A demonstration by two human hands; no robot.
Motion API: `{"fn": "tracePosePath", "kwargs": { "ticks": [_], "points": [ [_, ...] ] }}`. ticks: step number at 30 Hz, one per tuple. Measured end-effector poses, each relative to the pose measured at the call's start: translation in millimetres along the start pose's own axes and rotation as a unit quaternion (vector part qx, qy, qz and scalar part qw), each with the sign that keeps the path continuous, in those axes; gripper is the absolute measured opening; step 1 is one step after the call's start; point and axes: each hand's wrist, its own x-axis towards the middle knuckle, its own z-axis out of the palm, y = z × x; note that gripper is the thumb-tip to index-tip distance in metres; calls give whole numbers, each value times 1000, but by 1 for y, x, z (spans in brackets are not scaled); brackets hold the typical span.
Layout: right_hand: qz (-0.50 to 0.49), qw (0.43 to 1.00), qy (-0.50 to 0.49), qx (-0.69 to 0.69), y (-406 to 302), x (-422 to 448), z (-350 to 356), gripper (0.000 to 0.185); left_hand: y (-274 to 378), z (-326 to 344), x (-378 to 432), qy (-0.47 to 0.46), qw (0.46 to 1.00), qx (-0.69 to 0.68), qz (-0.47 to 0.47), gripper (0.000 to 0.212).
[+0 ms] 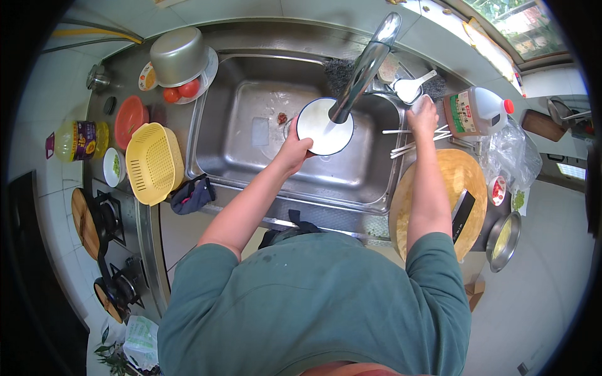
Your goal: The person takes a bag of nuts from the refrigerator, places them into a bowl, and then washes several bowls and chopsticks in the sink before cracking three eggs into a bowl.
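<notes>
My left hand (pixel 296 149) grips the side of a white bowl with a dark blue rim (pixel 317 134). The bowl is held over the stainless steel sink (pixel 225 155), under the spout of the chrome faucet (pixel 362 70), which hides part of it. At the sink's right edge, my right hand (pixel 424 118) has its fingers around a small whitish thing (pixel 416 104), mostly covered and too unclear to name. Just beyond that hand lies a white spoon (pixel 414 87). White chopsticks (pixel 400 150) lie beneath the right wrist, their ends jutting over the sink.
A round wooden cutting board (pixel 437 188) with a cleaver (pixel 463 214) lies under my right forearm. Beside it stands a plastic jug (pixel 475 112). Left of the sink are a yellow colander (pixel 155 162), a red basin (pixel 129 122), an upturned metal pot (pixel 178 56) and an oil bottle (pixel 77 141).
</notes>
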Motion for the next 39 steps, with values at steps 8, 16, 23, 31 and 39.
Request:
{"fn": "tracePosePath", "kwargs": {
  "ticks": [8, 16, 23, 31, 39],
  "points": [
    [38, 937, 132, 322, 6, -3, -38, 29, -8, -6, 14, 15, 1000, 17, -2, 67],
    [-303, 877, -39, 371, -121, -166, -19, 31, -25, 8, 23, 12, 999, -32, 19, 48],
    [-522, 833, -171, 67, -118, -152, 25, 19, -47, -15, 27, 76, 996, 27, 44, 48],
    [-367, 873, -301, 116, -136, -150, 53, 18, -42, -6, 33, 99, 994, 35, 25, 54],
    [-247, 934, -245, 86, -134, -149, 69, 26, -35, -11, 12, -20, 992, -40, -115, 50]
  ]
}}
